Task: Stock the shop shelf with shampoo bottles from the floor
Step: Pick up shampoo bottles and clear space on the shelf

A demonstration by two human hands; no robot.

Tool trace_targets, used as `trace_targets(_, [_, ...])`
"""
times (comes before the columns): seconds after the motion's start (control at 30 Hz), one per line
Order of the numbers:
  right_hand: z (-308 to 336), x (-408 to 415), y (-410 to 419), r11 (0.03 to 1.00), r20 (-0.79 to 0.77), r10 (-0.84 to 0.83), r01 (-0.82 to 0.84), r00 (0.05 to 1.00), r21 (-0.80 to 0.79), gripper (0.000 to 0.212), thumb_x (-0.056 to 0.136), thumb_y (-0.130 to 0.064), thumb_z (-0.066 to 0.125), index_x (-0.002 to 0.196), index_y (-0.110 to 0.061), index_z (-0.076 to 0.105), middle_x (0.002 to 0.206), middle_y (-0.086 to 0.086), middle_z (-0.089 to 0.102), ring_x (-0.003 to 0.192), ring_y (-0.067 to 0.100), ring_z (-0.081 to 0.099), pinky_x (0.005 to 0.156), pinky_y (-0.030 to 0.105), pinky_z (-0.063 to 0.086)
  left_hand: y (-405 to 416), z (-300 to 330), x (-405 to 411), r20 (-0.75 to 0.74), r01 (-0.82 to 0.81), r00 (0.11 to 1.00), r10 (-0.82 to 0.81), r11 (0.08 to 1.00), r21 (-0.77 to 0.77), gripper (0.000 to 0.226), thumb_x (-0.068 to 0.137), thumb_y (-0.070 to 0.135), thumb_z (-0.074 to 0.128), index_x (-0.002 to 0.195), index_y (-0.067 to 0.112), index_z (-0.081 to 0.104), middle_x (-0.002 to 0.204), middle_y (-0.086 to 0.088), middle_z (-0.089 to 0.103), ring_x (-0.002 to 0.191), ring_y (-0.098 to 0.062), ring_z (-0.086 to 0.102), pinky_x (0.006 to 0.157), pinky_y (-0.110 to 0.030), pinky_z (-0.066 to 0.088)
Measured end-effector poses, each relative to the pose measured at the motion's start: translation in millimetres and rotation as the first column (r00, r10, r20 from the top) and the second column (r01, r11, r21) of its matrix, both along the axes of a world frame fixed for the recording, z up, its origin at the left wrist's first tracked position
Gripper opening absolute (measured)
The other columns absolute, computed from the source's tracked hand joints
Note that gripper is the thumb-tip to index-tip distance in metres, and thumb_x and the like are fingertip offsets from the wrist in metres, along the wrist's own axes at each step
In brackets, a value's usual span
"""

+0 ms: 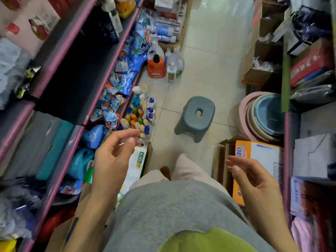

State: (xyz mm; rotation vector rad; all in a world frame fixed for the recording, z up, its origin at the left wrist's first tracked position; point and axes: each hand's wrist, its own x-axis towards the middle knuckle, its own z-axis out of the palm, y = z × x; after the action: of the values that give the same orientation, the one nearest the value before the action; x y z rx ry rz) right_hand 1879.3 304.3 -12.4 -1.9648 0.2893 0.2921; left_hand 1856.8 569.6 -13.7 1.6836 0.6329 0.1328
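Several shampoo bottles (141, 113) with white, orange, green and blue caps stand bunched on the floor at the foot of the left shelf unit (72, 57), whose dark middle tier is mostly bare. My left hand (113, 155) hovers above the near end of that bunch, palm up, fingers loosely curled and holding nothing. My right hand (254, 179) hangs over the right side of the aisle, fingers apart and holding nothing. Neither hand touches a bottle.
A grey plastic stool (195, 118) stands mid-aisle on the tiled floor. Big detergent jugs (156, 67) sit farther along. Stacked basins (263, 115) and open cardboard boxes (254, 157) crowd the right side. Blue detergent bags (116, 99) fill the lower left shelf.
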Motion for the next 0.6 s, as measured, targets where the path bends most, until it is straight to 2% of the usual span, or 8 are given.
trace_targets(0.13, [-3.9, 45.3, 8.4, 0.999, 0.039, 0.043, -0.043, 0.998, 0.0, 0.021, 0.091, -0.008, 0.057, 0.1, -0.024, 0.069, 0.096, -0.015, 0.072, 0.094, -0.006, 0.063, 0.081, 0.011, 0.049, 6.6, -2.1, 35.4, -0.007, -0.054, 0.999, 0.054, 0.998, -0.016, 0.024, 0.094, 0.009, 0.05, 0.101, 0.024, 0.068, 0.101, 0.008, 0.07, 0.095, -0.01, 0.066, 0.081, -0.028, 0.054])
trace_targets(0.2, [-6.5, 72.5, 11.7, 0.997, 0.05, 0.074, -0.074, 0.996, -0.002, 0.022, 0.091, -0.006, 0.057, 0.099, -0.022, 0.069, 0.095, -0.015, 0.072, 0.095, -0.003, 0.064, 0.082, 0.007, 0.047, 7.6, -2.6, 55.4, -0.002, -0.091, 0.996, 0.091, 0.996, -0.027, 0.023, 0.093, 0.008, 0.05, 0.101, 0.022, 0.068, 0.1, 0.006, 0.071, 0.094, -0.01, 0.067, 0.081, -0.025, 0.055])
trace_targets(0.37, [-5.0, 144.7, 16.1, 0.992, 0.041, 0.12, -0.122, 0.992, 0.037, 0.022, 0.092, -0.006, 0.057, 0.099, -0.024, 0.068, 0.094, -0.015, 0.073, 0.095, 0.001, 0.066, 0.082, 0.009, 0.049, 4.5, 0.1, 104.0, -0.011, -0.163, 0.987, 0.163, 0.986, -0.035, 0.022, 0.093, 0.009, 0.051, 0.101, 0.021, 0.067, 0.1, 0.004, 0.071, 0.095, -0.013, 0.067, 0.082, -0.027, 0.051])
trace_targets(0.6, [6.1, 236.2, 30.9, 0.962, 0.066, 0.273, -0.275, 0.96, 0.01, 0.017, 0.092, -0.012, 0.058, 0.099, -0.025, 0.068, 0.097, -0.016, 0.072, 0.096, -0.002, 0.066, 0.081, 0.023, 0.055, -3.5, 2.0, 156.8, -0.002, -0.245, 0.969, 0.245, 0.968, -0.058, 0.022, 0.093, 0.011, 0.052, 0.103, 0.023, 0.068, 0.105, 0.005, 0.07, 0.098, -0.013, 0.066, 0.081, -0.025, 0.052])
